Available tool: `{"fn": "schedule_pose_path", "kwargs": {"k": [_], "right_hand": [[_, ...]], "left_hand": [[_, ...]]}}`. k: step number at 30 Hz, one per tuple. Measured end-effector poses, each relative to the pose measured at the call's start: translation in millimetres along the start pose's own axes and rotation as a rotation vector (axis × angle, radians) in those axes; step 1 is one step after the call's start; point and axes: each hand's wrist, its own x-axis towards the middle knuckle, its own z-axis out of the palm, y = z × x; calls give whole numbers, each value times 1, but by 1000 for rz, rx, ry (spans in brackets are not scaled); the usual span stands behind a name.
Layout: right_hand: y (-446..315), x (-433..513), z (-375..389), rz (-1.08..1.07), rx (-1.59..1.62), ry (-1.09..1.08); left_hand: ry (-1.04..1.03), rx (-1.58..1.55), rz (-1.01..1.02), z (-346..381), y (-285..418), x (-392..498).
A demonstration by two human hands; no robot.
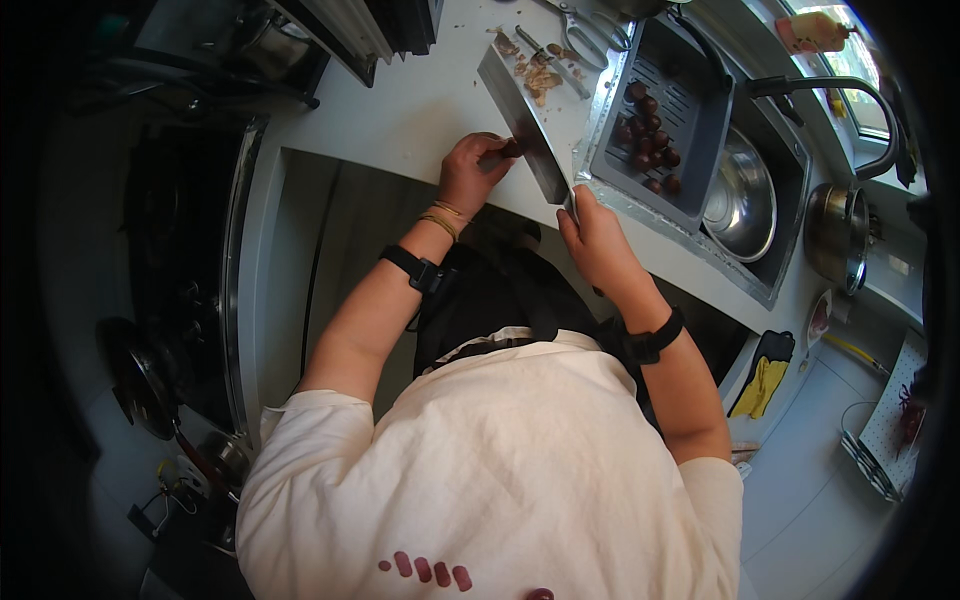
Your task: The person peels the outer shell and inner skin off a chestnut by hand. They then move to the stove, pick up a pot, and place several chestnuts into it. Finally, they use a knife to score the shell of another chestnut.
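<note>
My right hand (598,238) grips the handle of a broad metal cleaver (525,127), whose blade reaches up and left over the counter. Close to the blade's left side, my left hand (476,169) pinches a small reddish-brown round item (511,148), perhaps a chestnut; whether the blade touches it cannot be made out. Brown peelings (541,79) lie beyond the blade, together with a peeler (536,46). Scissors (585,37) rest farther back. Similar round brown items (649,131) sit in a grey slotted basket (694,161) over the sink.
A steel bowl (742,199) is in the sink, under the black faucet (885,105). To its right stands a metal pot (836,236). The white counter (390,112) has its front edge just before my body. A dark stove (180,255) and a pan (142,379) are at left.
</note>
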Motion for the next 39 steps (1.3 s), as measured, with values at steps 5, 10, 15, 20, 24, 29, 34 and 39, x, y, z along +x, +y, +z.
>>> {"fn": "schedule_pose_path", "kwargs": {"k": [5, 10, 15, 20, 24, 29, 34, 39], "right_hand": [[1, 4, 1, -7, -13, -3], [2, 4, 2, -18, -16, 8], [5, 4, 0, -16, -2, 20], [9, 5, 2, -29, 12, 18], [11, 3, 4, -46, 12, 32], [11, 2, 5, -49, 23, 41], [7, 3, 5, -45, 15, 49], [5, 6, 2, -13, 12, 51]], "left_hand": [[-3, 1, -58, 0, 4, 4], [-7, -23, -78, 1, 6, 6], [11, -2, -42, 3, 6, 9], [-44, 48, -43, 1, 7, 11], [-71, 30, -26, -1, 5, 11], [-79, 50, -23, -1, 4, 11], [-45, 71, 3, 0, 5, 13], [11, 36, 0, 3, 2, 20]]}}
